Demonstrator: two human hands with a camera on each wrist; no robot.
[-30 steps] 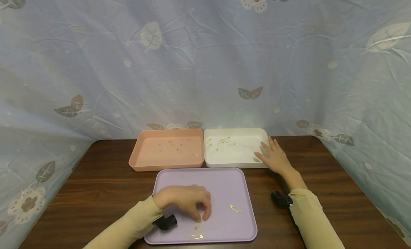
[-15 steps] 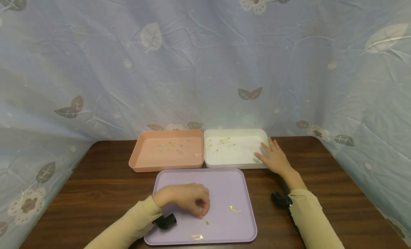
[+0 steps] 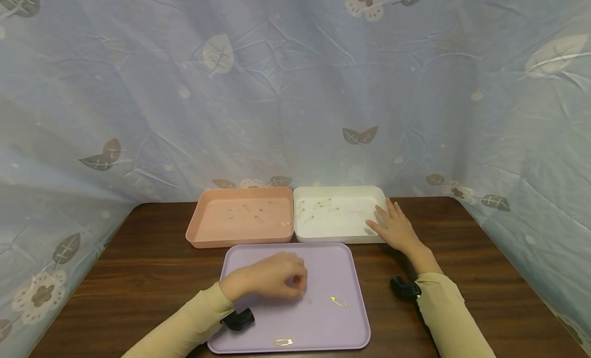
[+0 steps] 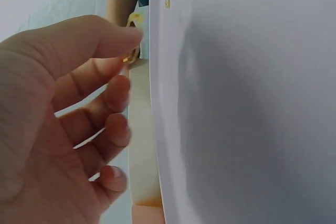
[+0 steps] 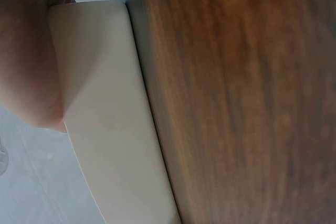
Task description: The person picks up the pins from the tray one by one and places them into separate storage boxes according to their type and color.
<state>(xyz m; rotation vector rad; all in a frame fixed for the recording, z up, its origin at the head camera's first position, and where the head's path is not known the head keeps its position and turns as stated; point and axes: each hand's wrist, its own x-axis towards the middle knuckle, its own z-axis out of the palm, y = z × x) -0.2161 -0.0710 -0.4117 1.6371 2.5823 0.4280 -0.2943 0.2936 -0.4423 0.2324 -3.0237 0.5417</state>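
Note:
In the head view my left hand (image 3: 272, 278) is over the lavender tray (image 3: 323, 322), thumb and fingertips pinching a gold safety pin (image 4: 134, 20). The left wrist view has this pin at the thumb tip, partly covered, while the other fingers curl loosely. Two more gold safety pins lie on the lavender tray: one at the right (image 3: 339, 302), the other near the front edge (image 3: 283, 342). Spread fingers of my right hand (image 3: 396, 227) rest on the right rim of the white tray (image 3: 357, 214). From the right wrist, that tray's side wall (image 5: 115, 114) shows beneath the hand.
Several gold safety pins (image 3: 325, 205) lie in the left part of the white tray. Beside it stands a pink tray (image 3: 214, 219) with several silver-looking safety pins (image 3: 258, 219). Dark wooden table (image 3: 152, 276) surrounds the trays, and a patterned cloth (image 3: 277, 91) hangs behind.
My left hand has picked up a safety pin from the lavender tray and moved slightly up and away from the front edge with it. The right hand has stayed still.

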